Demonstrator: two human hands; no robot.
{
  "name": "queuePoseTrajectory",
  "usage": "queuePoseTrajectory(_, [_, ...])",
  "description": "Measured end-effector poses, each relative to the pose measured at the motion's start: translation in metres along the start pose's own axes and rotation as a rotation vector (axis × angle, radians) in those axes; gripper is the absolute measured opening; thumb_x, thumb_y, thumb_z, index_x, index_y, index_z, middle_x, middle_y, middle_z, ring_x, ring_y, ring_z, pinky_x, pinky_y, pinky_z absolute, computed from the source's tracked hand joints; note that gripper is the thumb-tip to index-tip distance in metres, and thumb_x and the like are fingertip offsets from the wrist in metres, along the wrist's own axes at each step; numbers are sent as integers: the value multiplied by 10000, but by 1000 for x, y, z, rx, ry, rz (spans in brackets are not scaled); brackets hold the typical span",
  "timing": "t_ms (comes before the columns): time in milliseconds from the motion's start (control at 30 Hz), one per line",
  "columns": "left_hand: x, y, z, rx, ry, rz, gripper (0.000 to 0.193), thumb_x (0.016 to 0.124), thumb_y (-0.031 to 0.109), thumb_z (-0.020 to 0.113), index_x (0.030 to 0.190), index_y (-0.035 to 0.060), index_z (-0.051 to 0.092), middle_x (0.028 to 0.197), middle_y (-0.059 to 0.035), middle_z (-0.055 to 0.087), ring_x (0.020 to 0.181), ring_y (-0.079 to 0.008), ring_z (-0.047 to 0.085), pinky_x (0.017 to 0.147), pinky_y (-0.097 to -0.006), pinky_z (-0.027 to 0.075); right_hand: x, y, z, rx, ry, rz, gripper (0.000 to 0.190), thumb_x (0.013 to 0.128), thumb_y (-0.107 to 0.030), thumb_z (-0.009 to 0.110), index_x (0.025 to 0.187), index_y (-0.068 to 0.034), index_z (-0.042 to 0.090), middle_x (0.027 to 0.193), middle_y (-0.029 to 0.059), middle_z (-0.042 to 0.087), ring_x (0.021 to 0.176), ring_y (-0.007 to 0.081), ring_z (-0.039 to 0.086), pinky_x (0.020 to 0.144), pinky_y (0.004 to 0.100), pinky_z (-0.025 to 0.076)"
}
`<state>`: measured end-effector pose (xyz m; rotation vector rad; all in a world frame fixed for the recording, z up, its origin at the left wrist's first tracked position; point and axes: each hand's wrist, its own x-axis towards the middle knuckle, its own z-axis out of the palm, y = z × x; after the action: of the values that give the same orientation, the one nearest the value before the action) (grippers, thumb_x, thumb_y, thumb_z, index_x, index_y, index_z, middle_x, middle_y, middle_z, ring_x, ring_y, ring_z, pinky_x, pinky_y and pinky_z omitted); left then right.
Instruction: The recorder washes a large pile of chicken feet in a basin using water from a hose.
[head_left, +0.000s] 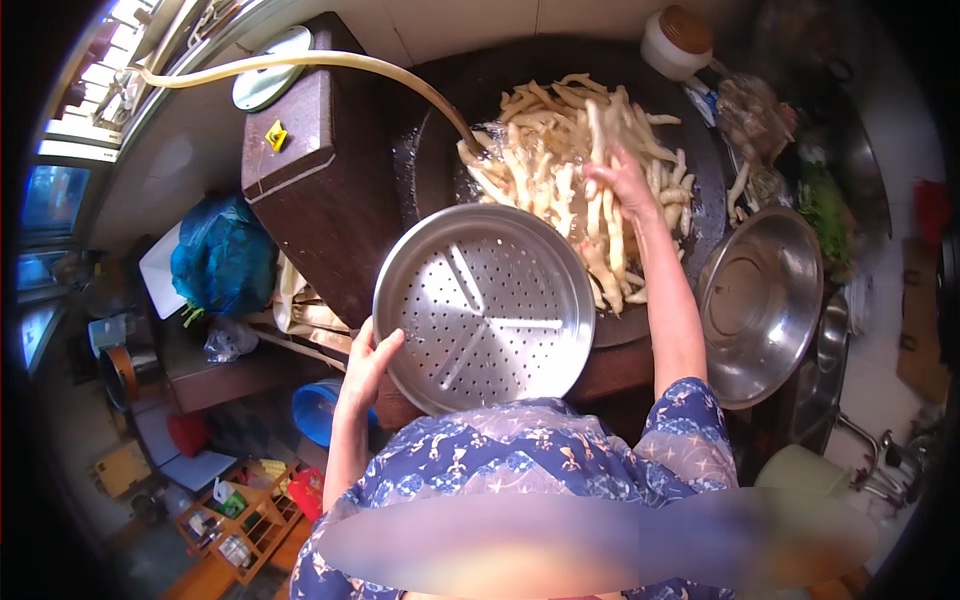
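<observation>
My left hand grips the left rim of a round stainless-steel steamer tray, thumb over the edge. Its base has many small holes and three raised ribs, and it is tilted in front of my body. Beyond it, pale chicken feet are heaped in water in a large dark wok set into the stove top. My right hand reaches over the heap with its fingers closed around some of the chicken feet. A yellowish hose arches over from the left, its end down among them.
A wide steel basin stands right of the wok. Behind it are a white jar with a brown lid, a plastic bag and green vegetables. A dark raised block borders the wok's left side. A blue bag lies farther left.
</observation>
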<state>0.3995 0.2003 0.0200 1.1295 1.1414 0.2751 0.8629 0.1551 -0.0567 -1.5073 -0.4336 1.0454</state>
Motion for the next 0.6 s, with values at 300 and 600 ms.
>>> queuePoseTrajectory(300, [13,-32,17,-47,-12,-21,488,917,189,656,1346,19,498,1204,-80,616,1090,-143,555,966,-312,443,-109,-56,88,-365,-244,-98,776,856,-273,737,1519,-208,339,1340,213,546,1067,296,643,998,493,526])
queuePoseTrajectory(600, [-3,-41,13,-59,-64,-73,525,894,96,634,1385,15,468,1258,-93,600,1143,-163,552,1009,-323,432,76,-22,-88,-1379,406,-290,973,770,-716,629,1461,-64,418,1433,318,416,1370,440,375,1128,510,320])
